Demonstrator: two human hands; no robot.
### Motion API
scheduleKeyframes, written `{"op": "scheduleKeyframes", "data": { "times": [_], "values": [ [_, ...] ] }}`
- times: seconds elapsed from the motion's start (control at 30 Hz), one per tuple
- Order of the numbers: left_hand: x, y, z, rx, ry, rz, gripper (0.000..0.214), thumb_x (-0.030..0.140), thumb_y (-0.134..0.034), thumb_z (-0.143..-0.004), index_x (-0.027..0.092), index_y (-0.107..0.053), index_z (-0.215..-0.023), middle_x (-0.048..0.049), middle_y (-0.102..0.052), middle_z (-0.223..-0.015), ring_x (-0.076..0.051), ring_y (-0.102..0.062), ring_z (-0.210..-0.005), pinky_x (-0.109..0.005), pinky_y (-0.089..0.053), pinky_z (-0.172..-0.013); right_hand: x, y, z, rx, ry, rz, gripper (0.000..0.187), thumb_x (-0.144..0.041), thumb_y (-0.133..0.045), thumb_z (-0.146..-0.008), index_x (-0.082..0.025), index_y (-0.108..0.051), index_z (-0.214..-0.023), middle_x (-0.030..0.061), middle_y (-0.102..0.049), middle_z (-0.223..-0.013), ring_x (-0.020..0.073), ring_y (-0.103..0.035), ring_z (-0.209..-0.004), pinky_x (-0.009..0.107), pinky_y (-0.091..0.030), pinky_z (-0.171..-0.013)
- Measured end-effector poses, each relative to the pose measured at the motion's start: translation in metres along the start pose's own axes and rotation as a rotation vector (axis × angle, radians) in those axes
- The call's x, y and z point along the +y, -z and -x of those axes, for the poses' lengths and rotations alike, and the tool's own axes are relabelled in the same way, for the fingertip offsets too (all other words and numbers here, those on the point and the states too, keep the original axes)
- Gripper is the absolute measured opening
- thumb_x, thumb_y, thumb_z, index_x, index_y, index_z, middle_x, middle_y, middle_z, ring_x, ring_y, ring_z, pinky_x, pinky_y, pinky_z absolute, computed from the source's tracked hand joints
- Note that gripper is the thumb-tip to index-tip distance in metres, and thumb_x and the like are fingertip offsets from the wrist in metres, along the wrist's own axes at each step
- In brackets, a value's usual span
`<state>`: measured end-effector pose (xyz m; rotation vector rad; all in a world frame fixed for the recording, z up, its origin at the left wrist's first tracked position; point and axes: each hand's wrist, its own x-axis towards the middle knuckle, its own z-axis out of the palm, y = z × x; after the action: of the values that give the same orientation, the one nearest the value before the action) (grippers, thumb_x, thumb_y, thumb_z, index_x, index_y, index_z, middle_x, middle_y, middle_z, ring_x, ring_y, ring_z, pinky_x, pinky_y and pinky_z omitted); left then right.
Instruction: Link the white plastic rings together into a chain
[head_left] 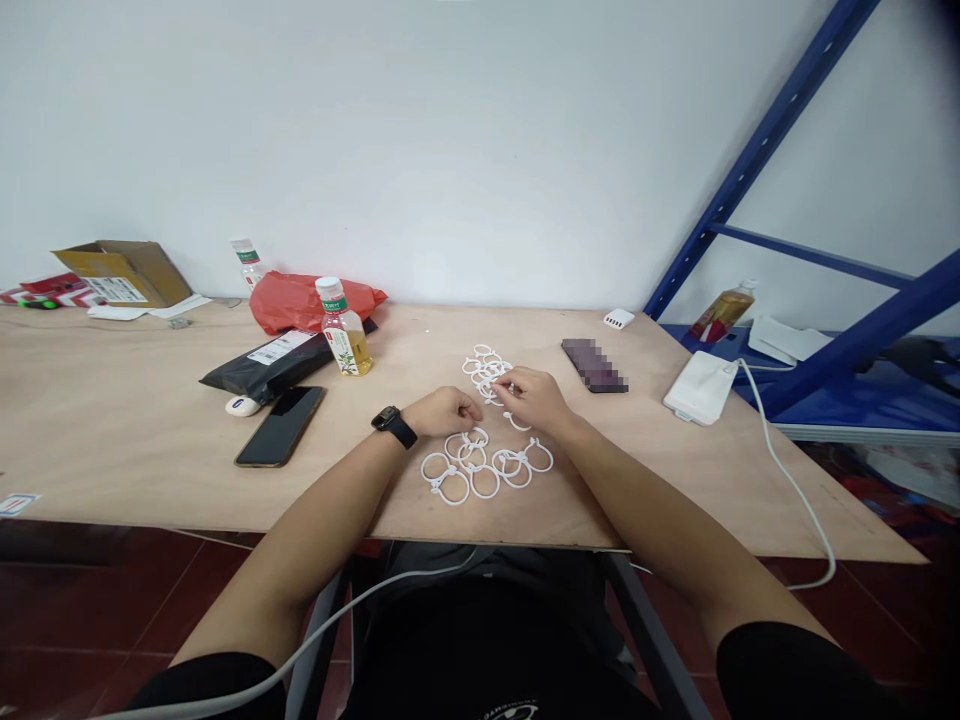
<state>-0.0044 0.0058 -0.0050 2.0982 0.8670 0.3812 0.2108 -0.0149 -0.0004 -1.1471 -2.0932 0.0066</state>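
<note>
Two loose clusters of white plastic rings lie on the plywood tabletop (600,480), one far cluster (486,372) and one near cluster (480,472). My right hand (529,398) pinches a white plastic ring (511,386) at the edge of the far cluster. My left hand (442,412), with a black smartwatch (394,426) on its wrist, rests between both clusters. Its curled fingertips reach toward the rings, and whether they hold one is hidden.
A black smartphone (281,425), a black parcel (262,365) and a juice bottle (345,330) lie left of my hands. A pixelated phone (592,365) and a white charger (701,387) with its cable lie to the right. A blue metal shelf frame (765,170) stands beyond.
</note>
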Motion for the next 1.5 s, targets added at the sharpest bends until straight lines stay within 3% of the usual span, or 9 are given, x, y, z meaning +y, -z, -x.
{"op": "scheduleKeyframes", "data": {
  "times": [0.2,0.3,0.43,0.67,0.8,1.0,1.27,1.5],
  "values": [
    [-0.009,0.005,-0.004,0.102,0.021,0.151,0.02,0.019,-0.061,-0.071,0.01,-0.072,-0.085,-0.002,-0.069,-0.07,-0.009,-0.055,-0.057,-0.02,-0.041,-0.054,-0.009,-0.005,0.005,-0.111,0.251,-0.086,0.015,-0.033,-0.06,-0.087,-0.022,-0.069,-0.09,0.0035,-0.071,-0.084,0.0163,-0.063,-0.076,0.028,-0.045,-0.069],
    [-0.017,0.007,-0.007,0.131,0.046,0.276,0.02,0.021,-0.062,-0.071,0.01,-0.072,-0.085,-0.0032,-0.071,-0.073,-0.01,-0.057,-0.06,-0.02,-0.043,-0.056,-0.011,-0.01,0.006,-0.144,0.311,-0.109,0.021,-0.038,-0.063,-0.085,-0.022,-0.068,-0.097,0.0047,-0.071,-0.092,0.0173,-0.064,-0.083,0.029,-0.047,-0.073],
    [-0.024,0.006,-0.011,0.188,0.077,0.325,0.018,0.023,-0.065,-0.07,0.01,-0.071,-0.082,-0.0035,-0.07,-0.072,-0.01,-0.058,-0.06,-0.021,-0.043,-0.057,-0.013,-0.015,0.005,-0.154,0.343,-0.094,0.016,-0.032,-0.055,-0.092,-0.023,-0.069,-0.093,0.004,-0.072,-0.09,0.0167,-0.064,-0.083,0.029,-0.047,-0.074],
    [-0.006,0.003,-0.009,0.433,-0.149,0.359,0.029,0.036,-0.065,-0.077,0.011,-0.071,-0.088,-0.0081,-0.072,-0.088,-0.015,-0.063,-0.077,-0.027,-0.048,-0.073,-0.007,-0.008,0.002,-0.03,0.126,-0.138,0.015,-0.029,-0.054,-0.092,-0.022,-0.066,-0.086,0.0029,-0.07,-0.082,0.0163,-0.062,-0.077,0.028,-0.044,-0.069],
    [0.004,0.003,-0.005,0.409,-0.161,0.382,0.035,0.04,-0.068,-0.077,0.01,-0.072,-0.095,-0.0074,-0.072,-0.085,-0.013,-0.06,-0.072,-0.026,-0.048,-0.07,-0.003,-0.005,0.001,-0.035,0.033,-0.174,0.014,-0.029,-0.054,-0.092,-0.022,-0.065,-0.088,0.0029,-0.068,-0.083,0.0165,-0.061,-0.078,0.028,-0.043,-0.07],
    [0.006,0.003,-0.003,0.378,-0.139,0.362,0.044,0.05,-0.068,-0.076,0.009,-0.073,-0.093,-0.0064,-0.071,-0.079,-0.011,-0.056,-0.065,-0.024,-0.044,-0.062,-0.008,-0.007,0.002,-0.059,0.056,-0.177,0.015,-0.03,-0.052,-0.093,-0.022,-0.065,-0.091,0.0041,-0.068,-0.088,0.0179,-0.06,-0.082,0.03,-0.044,-0.075],
    [0.009,-0.001,-0.004,0.449,-0.151,0.305,0.041,0.048,-0.068,-0.078,0.008,-0.071,-0.089,-0.0082,-0.072,-0.081,-0.012,-0.059,-0.067,-0.024,-0.047,-0.063,-0.013,-0.005,0.001,-0.004,-0.021,-0.337,0.017,-0.031,-0.054,-0.092,-0.022,-0.068,-0.091,0.0036,-0.067,-0.086,0.0168,-0.06,-0.078,0.03,-0.046,-0.072],
    [0.011,-0.002,-0.002,0.464,-0.187,0.169,0.036,0.046,-0.064,-0.082,0.011,-0.069,-0.086,-0.0074,-0.072,-0.083,-0.013,-0.061,-0.072,-0.024,-0.048,-0.068,-0.014,-0.006,-0.001,-0.001,0.005,-0.359,0.016,-0.03,-0.056,-0.091,-0.021,-0.067,-0.086,0.0036,-0.067,-0.083,0.0163,-0.06,-0.078,0.03,-0.046,-0.072]
  ]
}}
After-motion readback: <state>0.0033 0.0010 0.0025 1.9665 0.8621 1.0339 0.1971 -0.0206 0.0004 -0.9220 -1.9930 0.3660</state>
